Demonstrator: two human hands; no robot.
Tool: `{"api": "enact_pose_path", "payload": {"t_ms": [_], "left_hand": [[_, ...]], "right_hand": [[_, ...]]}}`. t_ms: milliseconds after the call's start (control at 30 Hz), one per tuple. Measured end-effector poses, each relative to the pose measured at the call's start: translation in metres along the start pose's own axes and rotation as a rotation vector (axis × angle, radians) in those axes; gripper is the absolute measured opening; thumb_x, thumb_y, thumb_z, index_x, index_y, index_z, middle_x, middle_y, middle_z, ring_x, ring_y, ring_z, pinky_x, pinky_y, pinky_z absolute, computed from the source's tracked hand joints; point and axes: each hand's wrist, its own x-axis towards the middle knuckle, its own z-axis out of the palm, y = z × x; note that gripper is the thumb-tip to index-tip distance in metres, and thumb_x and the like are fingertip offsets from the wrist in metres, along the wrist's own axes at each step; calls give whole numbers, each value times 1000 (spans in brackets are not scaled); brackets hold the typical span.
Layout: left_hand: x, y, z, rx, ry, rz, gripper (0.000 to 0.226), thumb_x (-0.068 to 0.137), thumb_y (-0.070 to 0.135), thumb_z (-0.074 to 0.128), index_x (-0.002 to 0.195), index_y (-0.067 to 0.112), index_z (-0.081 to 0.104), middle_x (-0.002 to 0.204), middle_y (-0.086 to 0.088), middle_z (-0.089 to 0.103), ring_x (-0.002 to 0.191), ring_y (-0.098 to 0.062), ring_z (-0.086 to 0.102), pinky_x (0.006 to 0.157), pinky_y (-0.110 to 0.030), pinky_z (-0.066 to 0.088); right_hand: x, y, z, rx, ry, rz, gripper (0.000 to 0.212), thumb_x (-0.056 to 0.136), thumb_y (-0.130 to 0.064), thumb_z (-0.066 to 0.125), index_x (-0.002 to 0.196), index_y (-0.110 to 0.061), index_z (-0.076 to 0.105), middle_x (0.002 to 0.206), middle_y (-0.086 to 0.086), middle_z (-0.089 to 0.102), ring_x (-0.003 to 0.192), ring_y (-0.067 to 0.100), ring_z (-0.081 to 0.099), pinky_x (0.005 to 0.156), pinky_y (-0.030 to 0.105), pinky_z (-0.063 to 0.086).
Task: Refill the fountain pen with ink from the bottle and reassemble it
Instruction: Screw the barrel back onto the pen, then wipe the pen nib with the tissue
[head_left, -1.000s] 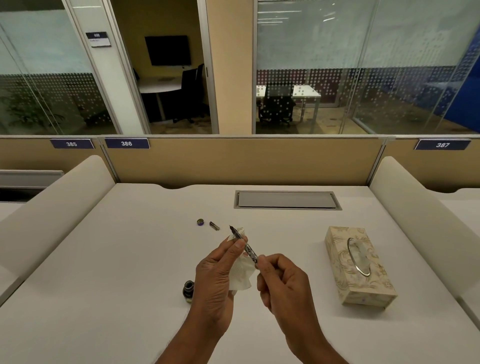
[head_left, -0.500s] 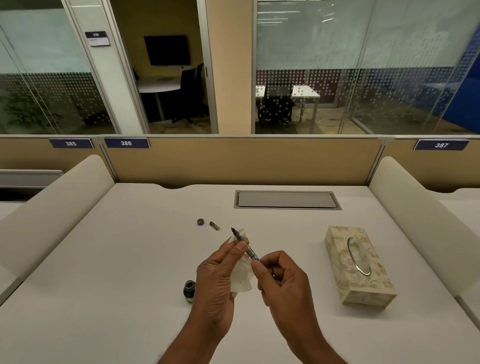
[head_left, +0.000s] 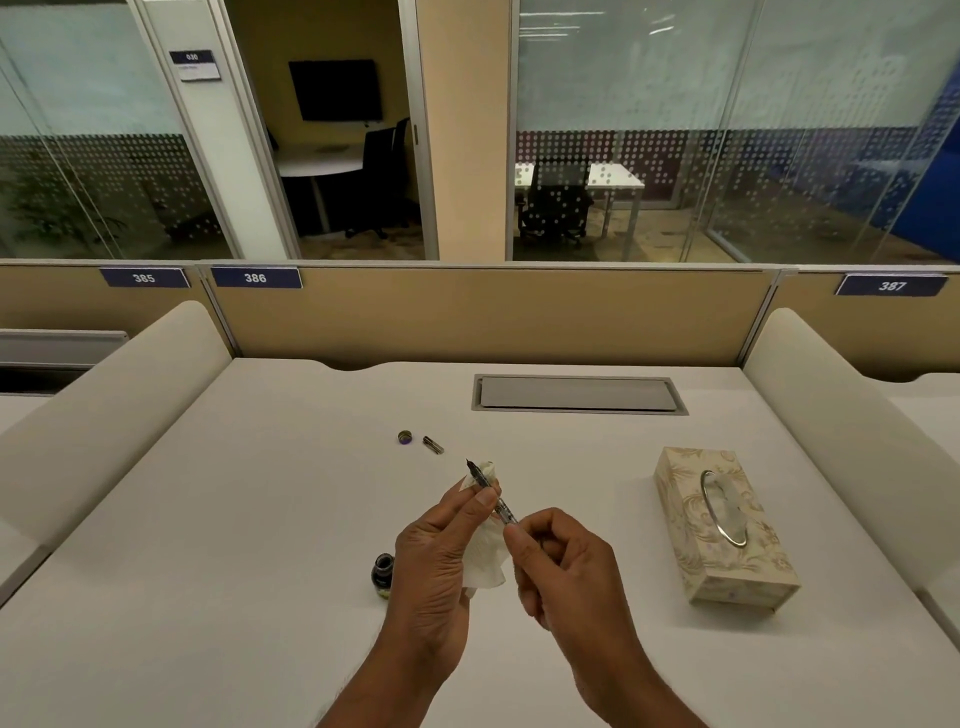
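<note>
My left hand (head_left: 441, 545) pinches the nib section of the fountain pen (head_left: 491, 493) through a white tissue (head_left: 485, 558), with the dark nib pointing up and away. My right hand (head_left: 563, 566) grips the rear end of the pen's clear converter with curled fingers. Both hands hover above the white desk (head_left: 260, 519). The open ink bottle (head_left: 383, 571) stands on the desk just left of my left wrist. Its round cap (head_left: 405, 437) and a small dark pen part (head_left: 433, 445) lie farther back.
A patterned tissue box (head_left: 722, 530) lies on the right side of the desk. A grey cable hatch (head_left: 576, 395) sits in the desk near the tan partition. Padded dividers flank the desk on both sides.
The pen and both hands have drifted slightly up and to the left. My right hand's fingers have shifted along the converter end.
</note>
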Motion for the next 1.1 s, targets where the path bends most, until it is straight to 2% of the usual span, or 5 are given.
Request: {"api": "enact_pose_path", "payload": {"t_ms": [167, 567, 733, 933, 1100], "left_hand": [[1, 1, -4, 18, -1, -20, 39, 71, 24, 76, 108, 13, 81, 113, -3, 79, 100, -16, 68, 75, -23, 56], [7, -13, -22, 27, 26, -57, 39, 71, 24, 76, 109, 13, 81, 115, -3, 79, 98, -13, 70, 69, -17, 55], [9, -20, -30, 45, 21, -75, 28, 72, 23, 76, 98, 15, 84, 109, -5, 79, 83, -8, 72, 70, -21, 55], [13, -30, -37, 83, 30, -72, 20, 75, 21, 77, 92, 15, 85, 115, -8, 76, 91, -18, 73, 70, -31, 59], [18, -38, -46, 120, 125, -49, 22, 69, 32, 78, 90, 28, 85, 118, 8, 73, 113, -22, 65, 79, -36, 50]], "right_hand": [[3, -3, -3, 201, -107, 182, 24, 96, -19, 65, 93, 5, 63, 66, 11, 52, 46, 14, 43, 43, 21, 30], [5, 15, 5, 294, -163, 320, 16, 96, -20, 65, 85, -9, 68, 63, 6, 54, 48, 13, 43, 45, 21, 30], [3, 31, 11, 123, -93, 181, 16, 99, -22, 63, 90, -11, 69, 63, 10, 63, 50, 15, 50, 47, 24, 39], [1, 53, 20, -166, -28, -69, 9, 99, -28, 62, 92, -24, 64, 73, 4, 71, 62, 12, 63, 62, 27, 56], [12, 80, 26, -313, 190, -217, 10, 97, -23, 65, 91, -31, 66, 88, -15, 67, 89, 10, 64, 75, 15, 51]]}}
